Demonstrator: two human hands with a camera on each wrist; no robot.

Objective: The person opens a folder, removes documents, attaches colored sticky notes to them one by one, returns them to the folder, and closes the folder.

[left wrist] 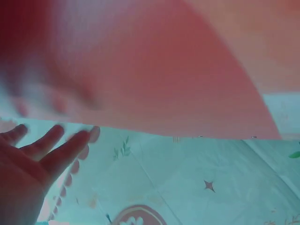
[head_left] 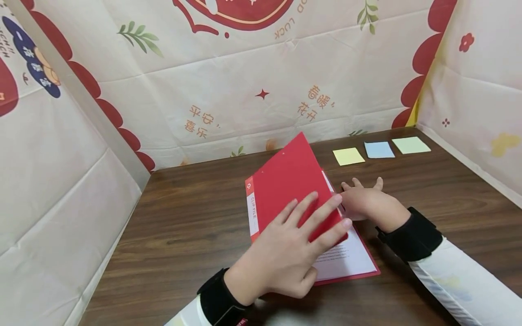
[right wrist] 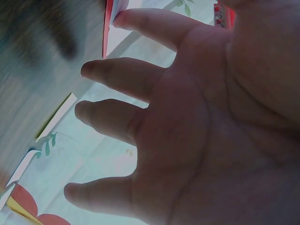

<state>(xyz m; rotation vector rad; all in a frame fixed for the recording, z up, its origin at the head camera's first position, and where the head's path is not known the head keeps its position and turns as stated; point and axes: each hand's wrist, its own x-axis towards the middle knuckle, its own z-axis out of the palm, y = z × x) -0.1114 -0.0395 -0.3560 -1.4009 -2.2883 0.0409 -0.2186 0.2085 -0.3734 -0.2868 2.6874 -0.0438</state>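
Left hand (head_left: 285, 253) lies flat on the red folder cover (head_left: 291, 185), fingers straight and spread, no pinch in that grip, just pressing the half-raised flap. Right hand (head_left: 364, 201) sits just beside it at the flap's free edge, fingers spread and relaxed over the white sheet (head_left: 346, 258) inside; whether a fingertip touches the cover I cannot tell. By my reading the cover is mid-swing, being closed or opened, and the next move calls for the right hand to slide clear and the left to guide the flap evenly. The folder is glossy red with a white spine label, lying mid-tabletop (head_left: 191, 226); three sticky notes (head_left: 379, 149) lie well apart behind it
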